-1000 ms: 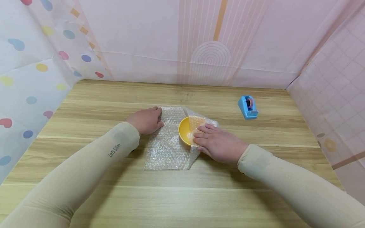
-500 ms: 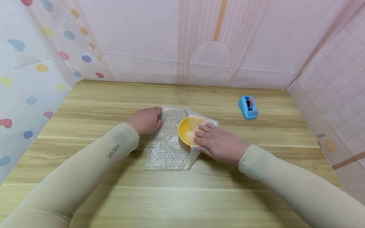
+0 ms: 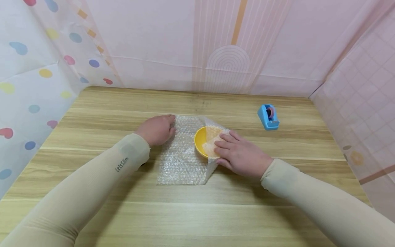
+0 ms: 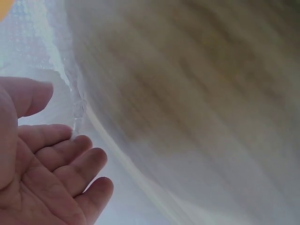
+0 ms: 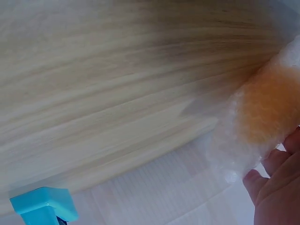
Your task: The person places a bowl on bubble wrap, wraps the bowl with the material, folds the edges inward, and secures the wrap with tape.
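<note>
A yellow bowl (image 3: 200, 141) sits on a sheet of clear bubble wrap (image 3: 182, 164) on the wooden table. The sheet's right part is folded up over the bowl's right half. My right hand (image 3: 242, 154) rests on that fold with its fingers spread; in the right wrist view the fingertips touch the bubble wrap (image 5: 234, 150), and the bowl's colour shows through. My left hand (image 3: 156, 130) lies at the sheet's left edge. In the left wrist view its fingers (image 4: 77, 168) are loosely bent, thumb apart, with fingertips at the wrap's edge.
A blue tape dispenser (image 3: 268, 117) with a roll of tape stands at the back right of the wooden table (image 3: 197, 219). Patterned cloth walls (image 3: 148, 44) border the table at the back and both sides.
My right hand has slid slightly to the right on the fold, and the bowl has shifted a little the same way. My left hand has barely moved.
</note>
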Tool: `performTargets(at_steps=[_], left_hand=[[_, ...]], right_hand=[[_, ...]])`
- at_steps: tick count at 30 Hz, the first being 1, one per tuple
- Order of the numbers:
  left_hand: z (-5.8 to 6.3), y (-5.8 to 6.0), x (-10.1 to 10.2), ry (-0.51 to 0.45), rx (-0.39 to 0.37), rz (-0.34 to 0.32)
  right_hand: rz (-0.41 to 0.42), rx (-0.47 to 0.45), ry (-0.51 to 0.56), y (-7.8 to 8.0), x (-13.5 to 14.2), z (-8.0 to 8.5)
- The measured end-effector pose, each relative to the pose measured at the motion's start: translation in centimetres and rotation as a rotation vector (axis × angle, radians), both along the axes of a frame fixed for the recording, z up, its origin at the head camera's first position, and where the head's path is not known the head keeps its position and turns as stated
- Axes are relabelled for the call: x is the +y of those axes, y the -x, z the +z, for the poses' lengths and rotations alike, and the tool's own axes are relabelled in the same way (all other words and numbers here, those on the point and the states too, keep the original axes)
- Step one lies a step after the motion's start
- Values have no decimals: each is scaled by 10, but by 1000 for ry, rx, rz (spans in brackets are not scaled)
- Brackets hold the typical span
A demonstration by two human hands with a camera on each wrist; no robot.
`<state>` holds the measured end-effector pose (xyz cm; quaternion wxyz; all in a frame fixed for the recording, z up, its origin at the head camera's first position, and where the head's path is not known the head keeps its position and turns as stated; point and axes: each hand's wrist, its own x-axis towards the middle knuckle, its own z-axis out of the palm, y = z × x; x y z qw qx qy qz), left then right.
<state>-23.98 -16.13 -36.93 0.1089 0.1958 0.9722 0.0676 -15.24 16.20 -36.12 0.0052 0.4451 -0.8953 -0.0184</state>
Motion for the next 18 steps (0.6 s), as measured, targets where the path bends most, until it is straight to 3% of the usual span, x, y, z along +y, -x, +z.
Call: performTargets(at_steps=[5, 10, 18], left_hand=[[2, 0, 1, -61, 19, 26], [3, -2, 4, -103, 44, 50], [6, -5, 7, -150, 115, 52]], right_hand=[[1, -38, -7, 1, -2, -1], [29, -18, -12, 2, -3, -2], [-31, -60, -12, -1, -5, -1]])
